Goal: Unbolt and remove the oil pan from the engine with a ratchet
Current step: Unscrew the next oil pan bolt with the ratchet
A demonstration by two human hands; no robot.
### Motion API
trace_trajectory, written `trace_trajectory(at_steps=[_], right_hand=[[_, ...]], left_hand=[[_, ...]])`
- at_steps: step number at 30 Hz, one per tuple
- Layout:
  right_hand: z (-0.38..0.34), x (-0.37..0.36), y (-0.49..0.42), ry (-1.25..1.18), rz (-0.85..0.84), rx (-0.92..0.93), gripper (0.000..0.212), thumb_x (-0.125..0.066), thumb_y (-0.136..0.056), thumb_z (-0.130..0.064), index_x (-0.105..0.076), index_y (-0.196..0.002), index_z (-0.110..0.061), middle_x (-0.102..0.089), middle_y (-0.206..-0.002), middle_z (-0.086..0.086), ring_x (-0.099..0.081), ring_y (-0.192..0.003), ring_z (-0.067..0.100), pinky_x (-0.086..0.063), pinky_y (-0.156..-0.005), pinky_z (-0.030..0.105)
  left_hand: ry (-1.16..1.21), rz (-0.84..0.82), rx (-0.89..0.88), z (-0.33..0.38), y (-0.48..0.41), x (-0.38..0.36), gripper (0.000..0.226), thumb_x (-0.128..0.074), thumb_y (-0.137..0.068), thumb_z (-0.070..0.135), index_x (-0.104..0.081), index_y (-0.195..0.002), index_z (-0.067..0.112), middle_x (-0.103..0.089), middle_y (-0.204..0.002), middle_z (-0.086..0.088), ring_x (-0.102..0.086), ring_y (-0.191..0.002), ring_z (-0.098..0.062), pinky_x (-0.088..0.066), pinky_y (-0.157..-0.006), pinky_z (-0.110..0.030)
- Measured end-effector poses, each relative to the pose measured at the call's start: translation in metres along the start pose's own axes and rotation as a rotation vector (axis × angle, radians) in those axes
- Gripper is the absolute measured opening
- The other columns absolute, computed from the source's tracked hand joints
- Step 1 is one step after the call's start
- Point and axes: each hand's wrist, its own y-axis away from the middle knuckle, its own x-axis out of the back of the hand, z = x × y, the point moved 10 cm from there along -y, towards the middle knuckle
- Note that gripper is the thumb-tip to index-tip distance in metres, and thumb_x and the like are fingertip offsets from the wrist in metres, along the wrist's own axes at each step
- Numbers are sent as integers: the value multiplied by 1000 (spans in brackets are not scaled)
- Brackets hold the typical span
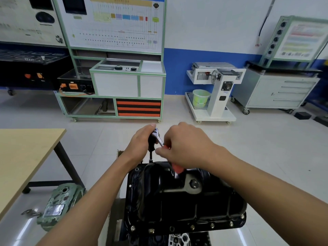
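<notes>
A black oil pan [177,201] sits on top of the engine, low in the middle of the head view, with several bolts [212,225] along its near flange. The ratchet [158,137] stands over the pan's far edge, its black extension reaching down to the flange. My left hand [142,139] is closed around the ratchet's head and the top of the extension. My right hand [184,146] grips the red handle [175,168], whose end shows below my palm.
A wooden-topped table [23,157] stands at the left. A green metal engine part [58,206] lies at lower left. Training benches [113,71], a white stand with a bucket [211,96] and a grey drawer cabinet [276,91] line the far wall.
</notes>
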Motion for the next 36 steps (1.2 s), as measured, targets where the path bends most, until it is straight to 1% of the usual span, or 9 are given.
trace_trajectory(at_steps=[4, 8, 12, 17, 21, 24, 28, 30, 36], right_hand=[[-4, -5, 0, -96, -21, 17, 45, -66, -81, -51, -49, -53, -20, -47, -57, -3, -51, -61, 19, -31, -49, 28], [14, -4, -12, -159, -160, 18, 36, -74, -81, -40, -63, -55, -19, -56, -48, -1, -52, -54, 18, -50, -58, 34], [32, 3, -35, 35, -84, 36, 11, -67, -89, -28, -77, -92, -24, -65, -71, -6, -59, -75, 23, -51, -66, 33], [26, -13, -56, -25, 53, 174, 29, -52, -99, -17, -68, -123, -21, -60, -138, -5, -51, -120, 25, -44, -99, 41], [25, -19, -52, -124, 140, 218, 37, -48, -101, -13, -60, -135, -22, -50, -149, -6, -46, -117, 26, -41, -101, 40], [34, -18, -43, -84, 159, 186, 36, -50, -99, -15, -60, -134, -19, -55, -142, -6, -45, -117, 24, -42, -98, 38], [47, -2, -27, 37, 155, 63, 20, -50, -96, -25, -68, -105, -20, -67, -106, -2, -56, -100, 26, -49, -78, 37], [47, 1, -17, 97, 110, 4, 19, -51, -94, -33, -65, -89, -21, -62, -89, 3, -58, -87, 29, -44, -65, 34], [13, -2, 14, 36, 1, -4, 25, -58, -88, -50, -61, -81, -26, -44, -71, -5, -51, -74, 24, -32, -57, 32]], left_hand=[[16, -12, 6, -2, 0, 2, 38, -49, -87, 51, -61, -67, 20, -58, -65, -2, -50, -67, -21, -37, -70, -39], [12, -72, -9, -1, -1, 6, 41, -53, -77, 60, -69, -69, 23, -61, -74, -9, -49, -72, -29, -39, -70, -41], [-29, -174, -37, -1, 2, 6, 41, -54, -82, 55, -73, -76, 19, -67, -79, -8, -56, -75, -28, -46, -72, -42], [-56, -302, -20, -2, 11, -12, 45, -54, -86, 57, -69, -75, 15, -66, -83, -11, -55, -77, -24, -43, -70, -37], [-60, -279, -7, -2, 12, -18, 41, -51, -83, 56, -63, -68, 20, -58, -74, -5, -50, -73, -20, -38, -70, -36], [-77, -214, -10, -2, 10, -16, 41, -48, -81, 59, -61, -65, 23, -55, -70, -4, -45, -74, -24, -34, -74, -42], [-63, -107, -15, 2, 7, -13, 39, -49, -77, 63, -65, -67, 29, -58, -73, -3, -46, -77, -25, -34, -77, -44], [-64, -55, -15, 4, 6, -10, 42, -49, -76, 65, -66, -70, 26, -58, -75, -6, -46, -78, -26, -35, -76, -44], [-128, 14, 3, 3, 3, -8, 48, -41, -87, 58, -58, -77, 14, -55, -70, -4, -43, -73, -20, -36, -66, -34]])
